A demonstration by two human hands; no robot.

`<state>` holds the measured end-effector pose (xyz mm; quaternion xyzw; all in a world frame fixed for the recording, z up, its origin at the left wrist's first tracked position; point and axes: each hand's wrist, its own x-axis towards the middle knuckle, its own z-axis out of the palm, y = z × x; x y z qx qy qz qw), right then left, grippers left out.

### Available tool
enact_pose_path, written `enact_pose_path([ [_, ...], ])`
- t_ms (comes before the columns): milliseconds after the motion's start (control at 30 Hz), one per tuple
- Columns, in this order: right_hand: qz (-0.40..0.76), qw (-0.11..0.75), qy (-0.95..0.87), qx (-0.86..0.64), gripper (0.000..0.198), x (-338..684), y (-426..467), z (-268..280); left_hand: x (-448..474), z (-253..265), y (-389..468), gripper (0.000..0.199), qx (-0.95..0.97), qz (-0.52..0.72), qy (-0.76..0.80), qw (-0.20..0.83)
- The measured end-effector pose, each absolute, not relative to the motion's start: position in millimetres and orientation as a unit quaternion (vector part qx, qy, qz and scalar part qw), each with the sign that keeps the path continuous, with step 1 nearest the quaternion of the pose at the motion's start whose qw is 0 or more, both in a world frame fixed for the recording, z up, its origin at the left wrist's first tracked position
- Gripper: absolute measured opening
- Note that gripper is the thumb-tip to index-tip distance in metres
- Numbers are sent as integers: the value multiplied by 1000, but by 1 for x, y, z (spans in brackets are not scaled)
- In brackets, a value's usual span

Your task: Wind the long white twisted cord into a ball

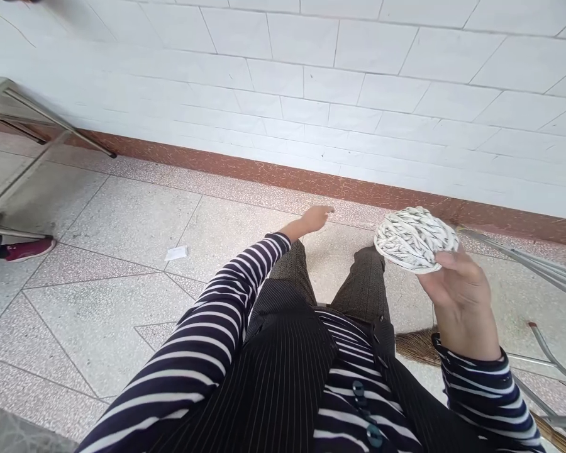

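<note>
My right hand [461, 290] grips the lower right edge of a white braided round piece [414, 238], thumb on top and the other fingers mostly hidden beneath. Thick plaits with dark flecks cover its upper face. It is held up above the floor, to the right of my knees. My left hand [317, 218] reaches forward over my left knee, well apart from the braided piece. Its fingers look closed together, pointing right; whatever they pinch, if anything, is too small to make out.
Ahead stands a white tiled wall [306, 82] with a reddish-brown base strip [245, 168]. A metal-framed table [38, 116] and another person's red shoe [31, 249] are at left. A small white packet [176, 253] lies on the floor. At right are metal tubes [528, 255] and broom bristles [417, 346].
</note>
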<state>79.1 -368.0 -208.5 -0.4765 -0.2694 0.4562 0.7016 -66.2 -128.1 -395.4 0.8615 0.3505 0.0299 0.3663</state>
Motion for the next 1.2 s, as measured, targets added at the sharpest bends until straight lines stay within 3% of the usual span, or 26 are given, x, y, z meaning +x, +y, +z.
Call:
enact_pose_path([
  [167, 556, 633, -244, -480, 43, 85, -346, -234, -53, -360, -199, 41, 751, 240, 204, 581],
  [300, 562, 621, -234, -494, 46, 77, -344, -245, -57, -342, -236, 48, 686, 299, 181, 638],
  [433, 557, 625, -232, -494, 48, 71, -345, -254, -65, -342, -249, 42, 651, 300, 207, 666],
  [600, 549, 630, -228, -500, 46, 65, -348, -257, -71, -354, -250, 30, 665, 331, 242, 624],
  [867, 531, 659, -185, -499, 35, 68, -344, -253, -85, -358, -252, 26, 747, 317, 297, 503],
  [1000, 536, 655, -191, -496, 40, 62, -343, -253, -82, -352, -239, 26, 765, 295, 360, 444],
  [1200, 556, 645, -256, -458, 47, 49, -346, -249, -73, -340, -219, 26, 730, 295, 406, 465],
])
